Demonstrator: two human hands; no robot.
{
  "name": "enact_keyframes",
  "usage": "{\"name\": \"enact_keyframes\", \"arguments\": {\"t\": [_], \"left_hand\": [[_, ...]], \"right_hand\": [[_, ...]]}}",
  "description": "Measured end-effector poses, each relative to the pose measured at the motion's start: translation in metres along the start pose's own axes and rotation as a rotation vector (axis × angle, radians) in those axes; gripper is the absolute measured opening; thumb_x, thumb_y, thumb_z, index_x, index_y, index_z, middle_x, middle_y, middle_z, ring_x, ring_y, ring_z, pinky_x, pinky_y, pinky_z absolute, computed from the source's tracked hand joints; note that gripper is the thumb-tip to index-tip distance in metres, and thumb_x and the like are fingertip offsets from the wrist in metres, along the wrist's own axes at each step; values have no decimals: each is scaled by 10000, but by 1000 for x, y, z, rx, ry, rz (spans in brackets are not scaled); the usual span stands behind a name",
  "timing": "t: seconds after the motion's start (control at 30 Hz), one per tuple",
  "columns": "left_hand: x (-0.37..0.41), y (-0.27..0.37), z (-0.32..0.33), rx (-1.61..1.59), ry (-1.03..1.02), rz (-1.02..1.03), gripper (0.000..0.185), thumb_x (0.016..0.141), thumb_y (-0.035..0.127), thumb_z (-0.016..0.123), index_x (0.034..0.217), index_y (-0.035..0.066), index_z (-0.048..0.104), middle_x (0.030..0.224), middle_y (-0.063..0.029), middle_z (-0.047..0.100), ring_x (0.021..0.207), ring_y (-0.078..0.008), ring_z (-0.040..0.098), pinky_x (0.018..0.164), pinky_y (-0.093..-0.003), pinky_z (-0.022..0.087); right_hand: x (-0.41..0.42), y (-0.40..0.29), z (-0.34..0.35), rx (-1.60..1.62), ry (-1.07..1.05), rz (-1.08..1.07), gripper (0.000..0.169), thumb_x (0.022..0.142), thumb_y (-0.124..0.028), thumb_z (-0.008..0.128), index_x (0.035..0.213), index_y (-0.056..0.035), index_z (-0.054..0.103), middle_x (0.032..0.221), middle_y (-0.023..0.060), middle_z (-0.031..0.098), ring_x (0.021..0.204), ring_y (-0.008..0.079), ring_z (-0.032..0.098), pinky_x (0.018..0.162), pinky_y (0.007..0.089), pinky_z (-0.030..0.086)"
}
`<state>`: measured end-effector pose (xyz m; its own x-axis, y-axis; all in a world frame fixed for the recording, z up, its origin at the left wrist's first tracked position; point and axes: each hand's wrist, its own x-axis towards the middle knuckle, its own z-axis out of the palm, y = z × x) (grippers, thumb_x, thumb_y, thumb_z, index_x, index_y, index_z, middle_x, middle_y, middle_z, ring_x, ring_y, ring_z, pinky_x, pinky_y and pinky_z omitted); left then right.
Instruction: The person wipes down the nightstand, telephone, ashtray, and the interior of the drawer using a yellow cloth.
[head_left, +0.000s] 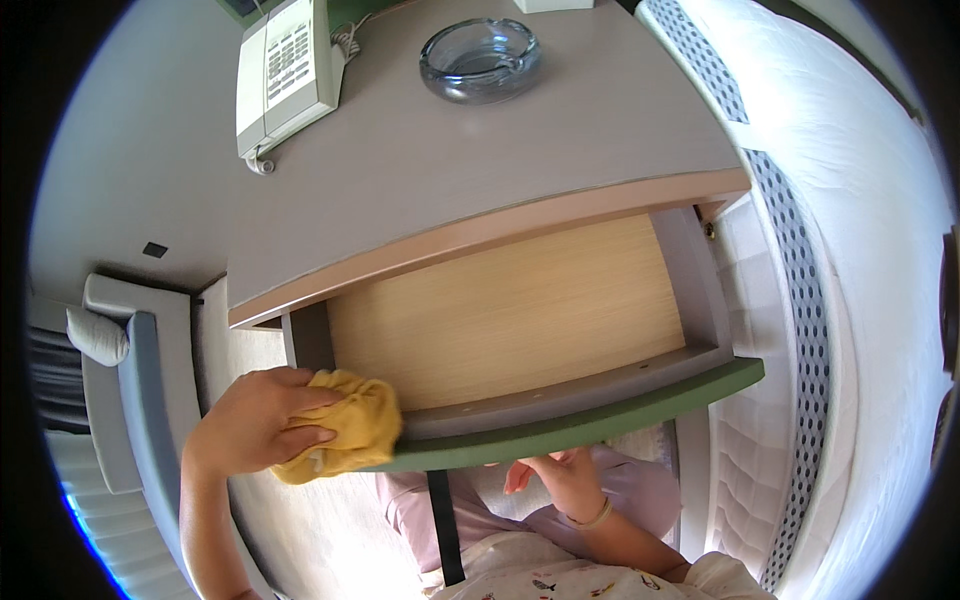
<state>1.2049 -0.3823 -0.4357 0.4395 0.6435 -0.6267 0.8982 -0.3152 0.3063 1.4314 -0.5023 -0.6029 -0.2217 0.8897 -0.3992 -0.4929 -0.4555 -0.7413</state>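
My left hand (262, 420) grips a bunched yellow cloth (352, 420). The cloth lies over the front left corner of a pulled-out drawer (510, 322), covering that corner. The drawer has a light wood-grain bottom, grey-brown sides and a green front panel (585, 427). Below the panel is my right hand (559, 476), its fingers reaching up to the panel's lower edge, where the fingertips are partly hidden. Nothing shows inside the drawer.
On the nightstand top (420, 172) stand a corded telephone (289, 71) and a glass ashtray (480, 60). A white mattress (847, 150) runs close along the right. At the left is a sofa (142, 375) with a pillow (97, 336). My knees are under the drawer.
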Motion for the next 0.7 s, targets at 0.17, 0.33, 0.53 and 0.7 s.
{"name": "enact_keyframes", "arguments": {"t": [0.17, 0.33, 0.53, 0.7], "left_hand": [[49, 58, 8, 144, 322, 477, 495, 685, 153, 658, 1162, 127, 528, 1167, -196, 452, 1057, -359, 457, 860, -381, 398], [96, 79, 37, 62, 175, 555, 548, 715, 165, 627, 1235, 182, 456, 1366, -178, 220, 1208, -403, 294, 998, -429, 282], [169, 99, 78, 263, 265, 868, 515, 731, 173, 592, 1228, 203, 460, 1363, -160, 238, 1241, -413, 206, 1014, -473, 237], [179, 103, 63, 253, 274, 833, 531, 699, 242, 623, 1209, 256, 476, 1389, -134, 199, 1268, -381, 170, 1035, -467, 196]], "right_hand": [[-10, 3, -4, 17, 25, 51, 112, 829, -59, 508, 849, 42, 554, 640, 132, 597, 544, 195, 601, 466, 248, 468], [-15, -1, -4, -6, 10, 60, 109, 838, -79, 521, 835, 28, 542, 623, 123, 594, 539, 171, 593, 471, 239, 466], [-13, 4, -5, -4, -13, 69, 126, 838, -84, 525, 797, 30, 557, 616, 114, 595, 531, 152, 582, 480, 227, 462], [-8, 0, -4, -8, -46, 62, 118, 837, -83, 525, 799, 22, 562, 618, 102, 599, 530, 137, 575, 478, 222, 454]]}}
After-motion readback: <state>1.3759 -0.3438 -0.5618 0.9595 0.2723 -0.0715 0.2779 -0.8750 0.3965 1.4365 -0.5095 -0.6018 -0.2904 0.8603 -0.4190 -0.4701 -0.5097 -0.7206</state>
